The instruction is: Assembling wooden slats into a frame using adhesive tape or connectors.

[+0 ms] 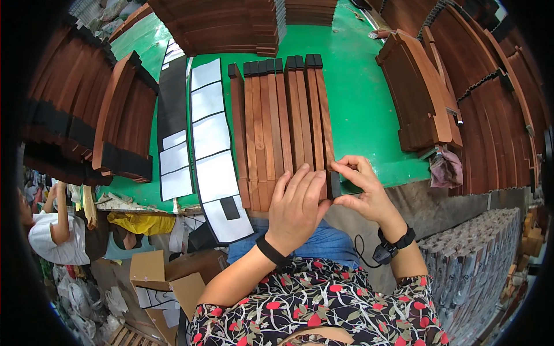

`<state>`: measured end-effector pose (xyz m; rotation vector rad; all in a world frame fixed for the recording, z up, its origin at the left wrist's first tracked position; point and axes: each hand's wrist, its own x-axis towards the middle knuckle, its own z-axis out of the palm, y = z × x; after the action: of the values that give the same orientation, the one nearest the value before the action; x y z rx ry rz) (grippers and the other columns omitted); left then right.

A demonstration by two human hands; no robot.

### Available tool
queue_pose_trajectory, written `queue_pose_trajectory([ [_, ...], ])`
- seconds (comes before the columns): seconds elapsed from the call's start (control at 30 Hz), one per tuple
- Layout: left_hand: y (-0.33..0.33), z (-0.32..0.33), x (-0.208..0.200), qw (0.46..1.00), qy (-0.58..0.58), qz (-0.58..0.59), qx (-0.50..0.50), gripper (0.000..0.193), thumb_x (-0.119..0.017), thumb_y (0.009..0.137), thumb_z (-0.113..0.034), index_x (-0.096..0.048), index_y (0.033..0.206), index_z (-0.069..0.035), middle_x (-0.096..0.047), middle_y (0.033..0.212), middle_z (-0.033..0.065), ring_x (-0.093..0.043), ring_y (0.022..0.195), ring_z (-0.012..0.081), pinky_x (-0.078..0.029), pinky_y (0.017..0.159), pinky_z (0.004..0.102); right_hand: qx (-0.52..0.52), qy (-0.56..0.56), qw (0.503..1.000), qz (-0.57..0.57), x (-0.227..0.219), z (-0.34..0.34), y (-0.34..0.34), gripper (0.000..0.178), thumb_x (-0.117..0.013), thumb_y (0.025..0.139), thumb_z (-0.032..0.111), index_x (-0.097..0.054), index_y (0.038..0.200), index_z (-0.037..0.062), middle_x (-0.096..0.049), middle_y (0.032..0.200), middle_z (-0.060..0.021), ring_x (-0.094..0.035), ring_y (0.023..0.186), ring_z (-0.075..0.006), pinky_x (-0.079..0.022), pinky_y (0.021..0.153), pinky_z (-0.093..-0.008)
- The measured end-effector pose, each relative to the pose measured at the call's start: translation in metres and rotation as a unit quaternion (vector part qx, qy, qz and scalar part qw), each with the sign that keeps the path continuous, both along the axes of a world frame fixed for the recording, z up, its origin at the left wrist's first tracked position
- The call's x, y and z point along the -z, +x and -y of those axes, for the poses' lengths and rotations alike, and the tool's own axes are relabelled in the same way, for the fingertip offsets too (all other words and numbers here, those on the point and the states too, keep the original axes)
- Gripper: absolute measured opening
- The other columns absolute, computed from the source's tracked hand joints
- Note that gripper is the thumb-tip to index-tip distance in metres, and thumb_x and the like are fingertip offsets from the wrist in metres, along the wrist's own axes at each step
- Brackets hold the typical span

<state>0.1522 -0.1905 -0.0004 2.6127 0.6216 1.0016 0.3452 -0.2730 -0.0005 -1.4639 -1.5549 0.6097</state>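
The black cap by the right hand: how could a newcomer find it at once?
On the green table, find the row of wooden slats. At its near right corner, the right hand touches the black cap. It alone sits near; the row's other visible caps line the far end.

Long reddish-brown wooden slats [283,127], centre: visible grain, smooth, low sheen. Square black end caps [270,66], 12 o'clock: matt, rubber or plastic unclear. Flat green table [360,98]: smooth, glossy, catches light. Long white-panelled strip [214,138] with black edging, 10 o'clock: smooth, paper-like whites, matt black. Curved brown wooden panels [415,86], 2 o'clock: smooth, satin. Crumpled pink rag [445,168], 3 o'clock: soft cloth. Grey wrapped stack [470,259], 4 o'clock: shiny, wrinkled, plastic-film look. Yellow sheet [141,223], 8 o'clock: creased thin plastic look. Open brown box [147,266], 7–8 o'clock: matt cardboard. Black floral shirt [311,294], 6 o'clock: printed cloth.
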Motion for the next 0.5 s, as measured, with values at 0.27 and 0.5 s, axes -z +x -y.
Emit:
queue_pose_trajectory([
  [0.27,0.0006,0.0007,0.0007,1.000,0.001,-0.008,-0.004,0.076,-0.083,0.074,-0.018,-0.043,0.137,-0.005,-0.061,0.124,0.0146,-0.058,0.124,0.0335,-0.040,0.106,0.0510,-0.011,0.004,0.999,0.046,-0.0003,0.0018,0.0034,0.075,-0.078,0.081,0.046,-0.057,0.139,0.0031,-0.053,0.129,-0.0140,-0.051,0.118,-0.0302,-0.043,0.102,-0.0407],
  [0.5,-0.0002,0.0010,0.0011,1.000,0.001,-0.010,-0.004,0.077,-0.083,0.074,-0.018,-0.042,0.138,-0.005,-0.061,0.124,0.0146,-0.058,0.124,0.0332,-0.040,0.106,0.0508,-0.006,0.008,0.999,0.053,-0.0025,0.0022,0.0015,0.073,-0.079,0.081,0.043,-0.057,0.138,0.0018,-0.054,0.127,-0.0145,-0.052,0.117,-0.0309,-0.043,0.102,-0.0407],
])
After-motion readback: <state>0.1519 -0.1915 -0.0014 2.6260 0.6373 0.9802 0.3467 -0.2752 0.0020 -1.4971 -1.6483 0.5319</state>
